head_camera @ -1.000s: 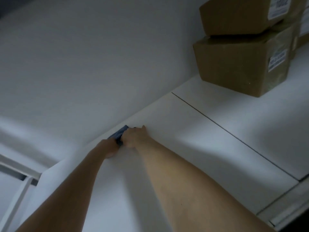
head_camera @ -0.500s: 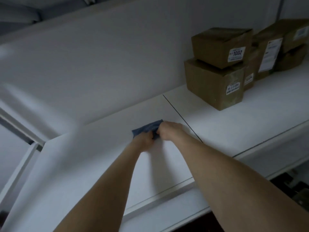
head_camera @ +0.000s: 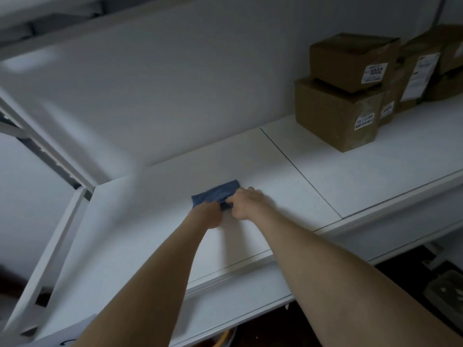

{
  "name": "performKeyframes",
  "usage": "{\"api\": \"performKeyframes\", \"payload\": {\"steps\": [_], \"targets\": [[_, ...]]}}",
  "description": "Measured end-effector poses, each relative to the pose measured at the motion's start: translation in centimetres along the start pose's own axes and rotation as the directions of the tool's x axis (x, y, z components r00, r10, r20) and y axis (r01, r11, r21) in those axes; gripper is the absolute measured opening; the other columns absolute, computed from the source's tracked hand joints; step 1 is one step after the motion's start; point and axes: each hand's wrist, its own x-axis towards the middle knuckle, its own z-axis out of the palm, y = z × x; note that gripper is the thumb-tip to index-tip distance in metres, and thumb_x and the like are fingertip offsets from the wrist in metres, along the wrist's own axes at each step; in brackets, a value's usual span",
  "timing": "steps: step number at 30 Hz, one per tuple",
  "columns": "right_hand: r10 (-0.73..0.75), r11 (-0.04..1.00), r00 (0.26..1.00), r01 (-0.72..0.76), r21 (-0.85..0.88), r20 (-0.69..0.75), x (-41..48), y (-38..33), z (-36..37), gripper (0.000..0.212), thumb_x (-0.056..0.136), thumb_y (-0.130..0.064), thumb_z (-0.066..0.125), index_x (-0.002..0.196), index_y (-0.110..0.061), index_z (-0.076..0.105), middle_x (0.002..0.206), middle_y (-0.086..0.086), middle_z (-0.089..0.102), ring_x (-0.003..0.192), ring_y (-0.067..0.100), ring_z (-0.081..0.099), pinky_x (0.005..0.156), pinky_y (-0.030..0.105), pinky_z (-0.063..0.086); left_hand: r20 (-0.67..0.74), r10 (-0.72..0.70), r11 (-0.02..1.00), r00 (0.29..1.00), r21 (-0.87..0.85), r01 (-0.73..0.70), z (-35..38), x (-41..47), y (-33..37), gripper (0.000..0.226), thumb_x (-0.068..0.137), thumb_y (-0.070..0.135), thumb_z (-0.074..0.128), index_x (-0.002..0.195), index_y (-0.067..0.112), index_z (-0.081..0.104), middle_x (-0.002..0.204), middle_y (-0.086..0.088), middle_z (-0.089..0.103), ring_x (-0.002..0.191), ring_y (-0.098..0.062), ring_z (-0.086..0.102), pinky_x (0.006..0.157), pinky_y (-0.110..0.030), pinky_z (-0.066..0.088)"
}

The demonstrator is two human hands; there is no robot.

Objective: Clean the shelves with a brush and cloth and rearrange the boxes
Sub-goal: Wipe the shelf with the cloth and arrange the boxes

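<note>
A folded blue cloth (head_camera: pixel 216 192) lies lengthwise along the white shelf (head_camera: pixel 350 176), just beyond both hands. The right hand (head_camera: pixel 246 202) pinches its near corner. The left hand (head_camera: pixel 207 214) hides its fingers, so its grip cannot be told. The boxes (head_camera: pixel 333 116) stand well off to the right.

Blue nubby fabric cloth (head_camera: pixel 216 193), smooth matt white shelf (head_camera: pixel 363 169), brown cardboard boxes (head_camera: pixel 333 113)
</note>
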Motion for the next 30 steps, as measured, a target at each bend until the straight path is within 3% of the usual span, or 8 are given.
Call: {"api": "performKeyframes", "payload": {"steps": [6, 9, 11, 13, 19, 24, 27, 30], "targets": [[-0.153, 0.987, 0.98, 0.158, -0.032, 0.123, 1.6, -10.6, 3.8, 0.049, 0.097, -0.022, 0.042, 0.146, -0.026, 0.037, 0.155, 0.004, 0.022, 0.142, 0.033, 0.019, 0.114, 0.05, 0.022, 0.108, -0.186, 0.981, 0.977, 0.084, 0.177, 1.2, -2.2, -10.4, 0.037, 0.101, 0.013, 0.036, 0.136, 0.002, 0.045, 0.136, -0.014, 0.05, 0.124, -0.027, 0.049, 0.101, -0.031, 0.039], [-0.163, 0.984, 0.975, 0.172, -0.05, 0.151, 1.6, -14.2, 4.9, 0.046, 0.095, -0.018, 0.046, 0.141, -0.017, 0.044, 0.151, 0.006, 0.028, 0.139, 0.033, 0.023, 0.111, 0.048, 0.023, 0.158, -0.218, 0.973, 0.963, 0.107, 0.203, 1.0, -3.8, -12.9, 0.046, 0.099, 0.006, 0.04, 0.144, 0.003, 0.033, 0.139, -0.015, 0.048, 0.119, -0.025, 0.052, 0.099, -0.031, 0.041], [-0.143, 0.988, 0.982, 0.148, -0.037, 0.121, 1.6, -14.6, 4.8, 0.043, 0.095, -0.018, 0.046, 0.138, -0.014, 0.047, 0.146, 0.006, 0.034, 0.135, 0.031, 0.032, 0.109, 0.048, 0.026, 0.142, -0.213, 0.976, 0.967, 0.066, 0.206, 1.0, -3.9, -13.7, 0.038, 0.099, 0.011, 0.039, 0.134, 0.0, 0.046, 0.134, -0.017, 0.053, 0.115, -0.026, 0.054, 0.097, -0.03, 0.042], [-0.116, 0.992, 0.989, 0.119, -0.029, 0.09, 1.5, -13.9, 4.3, 0.042, 0.095, -0.019, 0.046, 0.137, -0.013, 0.047, 0.143, 0.006, 0.039, 0.131, 0.03, 0.038, 0.107, 0.048, 0.029, 0.078, -0.18, 0.984, 0.981, 0.001, 0.18, 0.9, -3.9, -13.3, 0.035, 0.099, 0.016, 0.038, 0.126, 0.001, 0.055, 0.13, -0.016, 0.056, 0.119, -0.029, 0.053, 0.097, -0.03, 0.041], [0.072, 0.997, 0.997, -0.071, 0.02, -0.038, 0.7, -7.7, 2.1, 0.041, 0.092, -0.027, 0.056, 0.131, -0.016, 0.054, 0.133, 0.005, 0.056, 0.121, 0.027, 0.053, 0.1, 0.039, 0.038, 0.008, -0.046, 0.985, 0.999, -0.165, 0.047, -0.1, -3.9, -6.4, 0.031, 0.097, 0.012, 0.041, 0.121, 0.0, 0.058, 0.125, -0.016, 0.058, 0.117, -0.029, 0.054, 0.093, -0.03, 0.042], [0.267, 0.962, 0.961, -0.27, -0.031, -0.071, -1.2, -0.8, -0.4, 0.046, 0.081, -0.026, 0.067, 0.126, -0.019, 0.057, 0.125, 0.004, 0.061, 0.114, 0.026, 0.058, 0.09, 0.033, 0.043, 0.013, 0.058, 0.957, 0.998, -0.287, -0.052, -0.9, -4.4, 1.3, 0.035, 0.1, 0.013, 0.036, 0.126, -0.001, 0.054, 0.131, -0.016, 0.055, 0.122, -0.029, 0.05, 0.098, -0.03, 0.038], [0.343, 0.936, 0.939, -0.344, -0.077, -0.026, -2.6, 2.6, -1.6, 0.041, 0.072, -0.02, 0.073, 0.112, -0.018, 0.061, 0.102, 0.003, 0.063, 0.092, 0.026, 0.059, 0.074, 0.03, 0.043, -0.004, 0.108, 0.914, 0.994, -0.394, -0.101, -1.1, -4.7, 4.5, 0.037, 0.101, 0.017, 0.034, 0.124, 0.0, 0.057, 0.127, -0.016, 0.058, 0.119, -0.027, 0.053, 0.096, -0.028, 0.039], [0.361, 0.924, 0.932, -0.352, -0.15, 0.04, -3.3, 3.7, -2.1, 0.034, 0.069, -0.017, 0.076, 0.097, -0.016, 0.057, 0.078, 0.003, 0.051, 0.081, 0.025, 0.052, 0.067, 0.028, 0.041, 0.023, 0.203, 0.949, 0.979, -0.25, -0.191, -0.9, -4.9, 4.7, 0.029, 0.095, 0.012, 0.046, 0.117, 0.004, 0.063, 0.12, -0.013, 0.061, 0.113, -0.026, 0.057, 0.088, -0.027, 0.043]]}}
